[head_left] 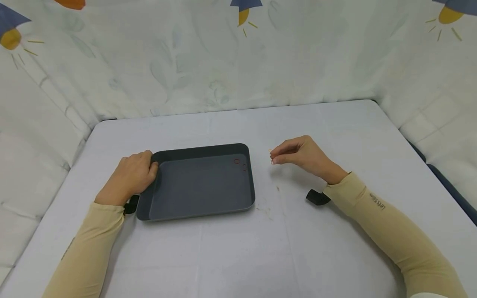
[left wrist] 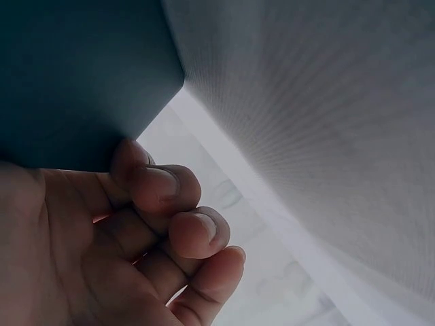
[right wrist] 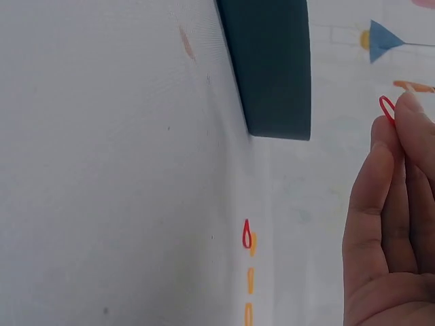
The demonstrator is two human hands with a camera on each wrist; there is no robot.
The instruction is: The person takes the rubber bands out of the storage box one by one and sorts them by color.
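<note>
While the right hand (head_left: 302, 155) hovers above the tabletop (head_left: 335, 256), the entries run as follows.

Right grip: thumb and fingertips pinched on a small red rubber band (right wrist: 387, 109); a pale orange piece shows at the same fingertips, whether held I cannot tell; the other fingers loosely curled.

Left grip: left hand (head_left: 131, 176) on the near-left rim of the dark grey tray (head_left: 201, 207); fingers curled against the corner, thumb side at the rim; the left wrist view shows the fingertips (left wrist: 160, 183) bent beside the tray's underside corner; it seems to steady the tray rather than lift it, by my reading.

Tray: flat on the tabletop, long axis running left to right; two red bands (head_left: 240, 164) already lie inside, close to the far-right corner.

Key relation: the tray lies to the left of the right grip, just beside it; its right wall is the nearest edge; the held band sits higher than that wall and outside it; the right hand is the nearer hand to the tray's open floor on that side.

Loose stock: one more red band (right wrist: 247, 234) lies on the tabletop with small orange pieces (right wrist: 250, 278) in a line beside it, below the right hand in the right wrist view.

Surround: printed white cloth (head_left: 223, 62) hung behind the tabletop.
</note>
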